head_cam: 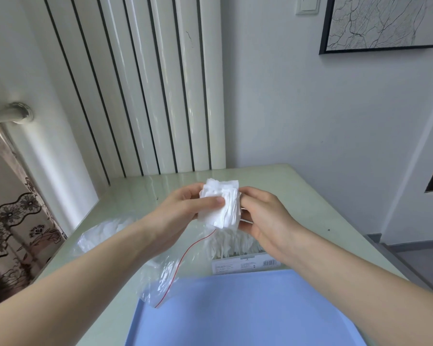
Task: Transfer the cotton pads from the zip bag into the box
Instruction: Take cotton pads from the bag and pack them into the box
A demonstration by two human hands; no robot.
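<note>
over on the left the zip bag (pixel 158 268) lies slack on the pale green surface (pixel 298 191), its red seal line curving up toward the hands, its near corner overlapping the edge of a blue tray (pixel 235 308). the left hand (pixel 183 208) is curled round one side of a stack of cotton pads (pixel 220 206), thumb pressed across the front face. the stack is held up in the air above the surface, between both hands. the right hand (pixel 263 216) closes on the other side, fingers tucked behind the pads. below it sits the box (pixel 245 263), with more pads standing in its open top.

my guess is the pulling-out step is done for this handful and the squaring-up is in hand. next it wants lowering to the box, edges kept together, and easing in beside the pads already there without fanning the stack.
</note>
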